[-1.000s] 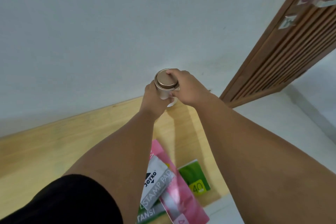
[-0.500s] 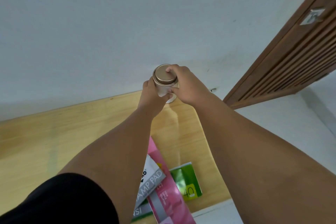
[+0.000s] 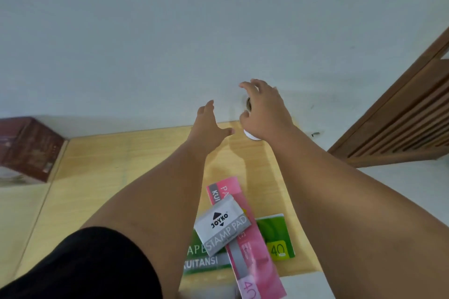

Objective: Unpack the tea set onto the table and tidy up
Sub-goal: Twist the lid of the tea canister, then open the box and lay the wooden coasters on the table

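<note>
My right hand hovers with fingers spread and curled over the small round tin standing at the far edge of the pale wooden table; my left hand is open, flat, just beside it.

I see a pale yellow wood-grain table, dark red-brown box, grey-white stamp pad with black logo, pink booklet with grey band, green booklet, brown slatted door, black sleeve.
</note>
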